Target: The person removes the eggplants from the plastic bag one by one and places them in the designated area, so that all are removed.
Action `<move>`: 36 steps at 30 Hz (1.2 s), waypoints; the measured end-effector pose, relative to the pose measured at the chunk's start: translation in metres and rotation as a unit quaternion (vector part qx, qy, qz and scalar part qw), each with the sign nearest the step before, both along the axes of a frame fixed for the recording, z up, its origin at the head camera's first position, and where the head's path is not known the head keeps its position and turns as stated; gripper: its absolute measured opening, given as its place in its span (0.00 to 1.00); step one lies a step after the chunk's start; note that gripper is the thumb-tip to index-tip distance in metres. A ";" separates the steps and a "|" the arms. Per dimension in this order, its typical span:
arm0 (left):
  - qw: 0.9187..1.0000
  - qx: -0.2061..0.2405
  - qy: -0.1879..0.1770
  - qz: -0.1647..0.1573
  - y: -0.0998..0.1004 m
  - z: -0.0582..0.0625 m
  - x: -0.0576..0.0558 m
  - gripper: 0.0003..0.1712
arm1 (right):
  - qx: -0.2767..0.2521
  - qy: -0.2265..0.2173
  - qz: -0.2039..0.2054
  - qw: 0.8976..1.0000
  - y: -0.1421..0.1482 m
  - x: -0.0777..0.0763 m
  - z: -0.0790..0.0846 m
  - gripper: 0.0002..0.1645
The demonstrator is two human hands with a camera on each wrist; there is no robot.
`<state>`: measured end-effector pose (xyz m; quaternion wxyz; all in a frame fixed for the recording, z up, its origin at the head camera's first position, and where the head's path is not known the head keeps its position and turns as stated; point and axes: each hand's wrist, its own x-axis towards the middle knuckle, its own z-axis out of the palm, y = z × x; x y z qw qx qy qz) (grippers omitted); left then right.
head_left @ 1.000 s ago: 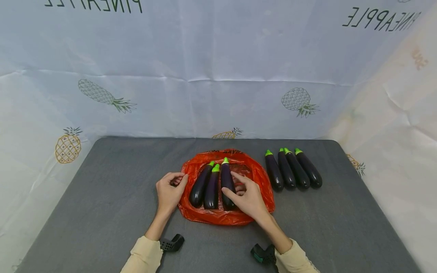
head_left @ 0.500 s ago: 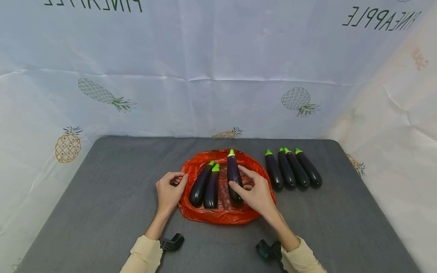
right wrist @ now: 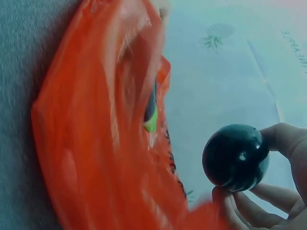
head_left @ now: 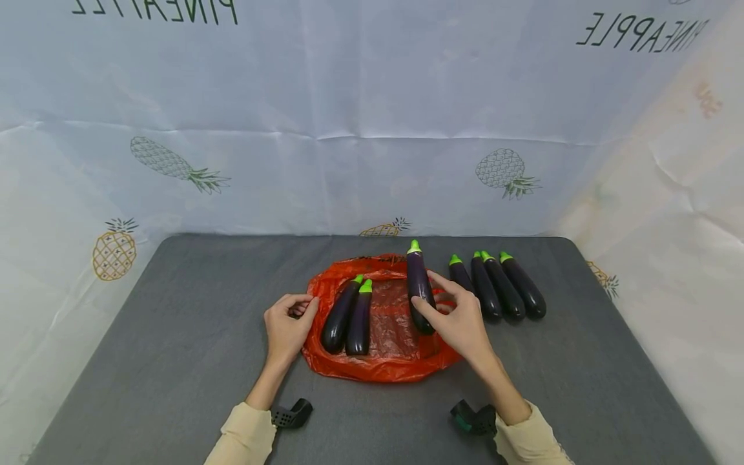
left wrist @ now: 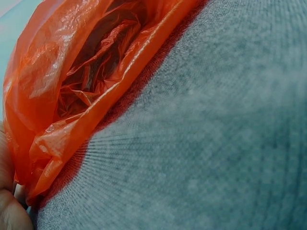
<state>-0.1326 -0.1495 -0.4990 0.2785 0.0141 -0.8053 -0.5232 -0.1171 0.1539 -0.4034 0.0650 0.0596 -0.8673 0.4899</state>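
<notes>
A red plastic bag lies spread open on the grey table, its rim rolled into a ring. Two dark eggplants with green caps, a left one and a right one, rest side by side in its left part. My left hand pinches the bag's left edge; in the left wrist view its fingertips meet the gathered plastic. With thumb and fingers my right hand holds a third eggplant over the bag's right side. The right wrist view shows that eggplant's round end raised beside the bag.
Several more eggplants lie in a row on the table right of the bag, the nearest partly behind my right hand. A pale pineapple-print cloth hangs behind the table. Each wrist wears a black device.
My right hand has lifted the third eggplant away from the other two, moving it right and toward the back. The left hand stays at the bag's edge.
</notes>
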 end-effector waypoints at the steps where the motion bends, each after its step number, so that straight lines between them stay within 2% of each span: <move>1: 1.000 0.001 0.000 0.000 0.000 0.000 0.000 0.03 | 0.002 0.002 -0.003 1.000 0.002 0.000 0.001 0.34; 19: 1.000 0.002 -0.002 0.003 0.000 0.000 0.000 0.03 | 0.043 0.036 -0.064 0.996 0.051 -0.013 0.007 0.31; 36: 1.000 0.002 0.002 0.005 0.000 0.000 0.000 0.03 | 0.094 0.073 -0.127 0.985 0.110 -0.031 0.005 0.30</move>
